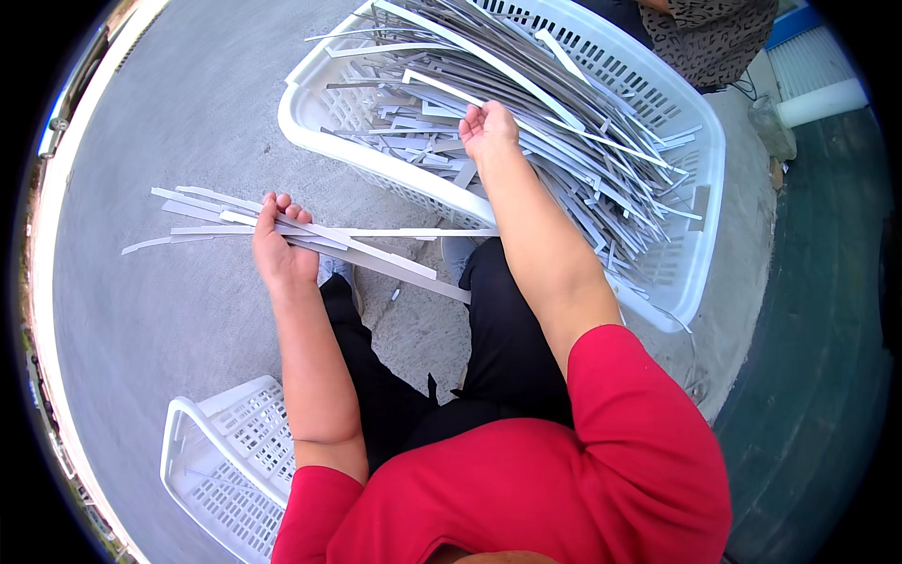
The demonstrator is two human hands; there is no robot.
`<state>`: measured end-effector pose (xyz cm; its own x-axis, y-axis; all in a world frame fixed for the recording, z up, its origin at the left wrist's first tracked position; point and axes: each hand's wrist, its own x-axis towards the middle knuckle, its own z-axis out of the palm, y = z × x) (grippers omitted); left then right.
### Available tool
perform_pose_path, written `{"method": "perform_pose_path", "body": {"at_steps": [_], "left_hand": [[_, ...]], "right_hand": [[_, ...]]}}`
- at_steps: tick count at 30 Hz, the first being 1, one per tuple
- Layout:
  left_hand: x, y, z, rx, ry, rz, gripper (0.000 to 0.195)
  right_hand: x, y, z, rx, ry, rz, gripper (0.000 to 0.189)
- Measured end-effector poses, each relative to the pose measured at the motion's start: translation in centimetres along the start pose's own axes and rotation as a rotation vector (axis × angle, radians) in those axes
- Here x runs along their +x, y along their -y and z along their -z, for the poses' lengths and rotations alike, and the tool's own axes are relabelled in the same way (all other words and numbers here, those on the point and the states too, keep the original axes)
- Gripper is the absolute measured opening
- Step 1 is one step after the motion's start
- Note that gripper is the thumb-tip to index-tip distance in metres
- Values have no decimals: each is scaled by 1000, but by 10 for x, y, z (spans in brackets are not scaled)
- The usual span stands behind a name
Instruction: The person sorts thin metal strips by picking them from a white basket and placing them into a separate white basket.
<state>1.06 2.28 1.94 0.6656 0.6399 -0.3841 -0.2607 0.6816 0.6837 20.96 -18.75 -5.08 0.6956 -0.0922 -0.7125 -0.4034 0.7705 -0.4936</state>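
Observation:
My left hand point(285, 243) is closed around a small bundle of flat white and grey strips point(380, 257), perhaps plastic or paper. Their ends fan out on both sides of the fist, some reaching over my right knee. Over the large white plastic basket point(299, 130), my right hand point(490, 127) has its fingers curled, with thumb and fingertips pinched on a long white strip point(440, 90). Beneath it lies a dense heap of similar strips point(564, 155), long ones on top and shorter pieces lower down. Several poke past one another at uneven angles.
A second white slotted basket point(239, 451) stands low on the left with a thin strip inside. Beyond the large basket is another person in patterned clothing point(705, 42). A white pipe point(821, 102) runs at the right. Small scraps lie on the concrete floor point(162, 303).

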Motion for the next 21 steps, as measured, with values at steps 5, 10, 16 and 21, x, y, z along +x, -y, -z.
{"method": "perform_pose_path", "body": {"at_steps": [5, 10, 16, 21], "left_hand": [[2, 2, 2, -1, 50, 10, 15], [-6, 4, -3, -65, 286, -41, 27], [-12, 3, -4, -99, 430, -51, 42], [-23, 3, -12, -52, 447, -69, 34]], "right_hand": [[-88, -10, -18, -33, 532, -112, 6], [-163, -43, -17, -242, 846, -371, 8], [-167, -56, -14, -393, 825, -437, 7], [-162, -58, -15, -486, 825, -372, 8]]}}
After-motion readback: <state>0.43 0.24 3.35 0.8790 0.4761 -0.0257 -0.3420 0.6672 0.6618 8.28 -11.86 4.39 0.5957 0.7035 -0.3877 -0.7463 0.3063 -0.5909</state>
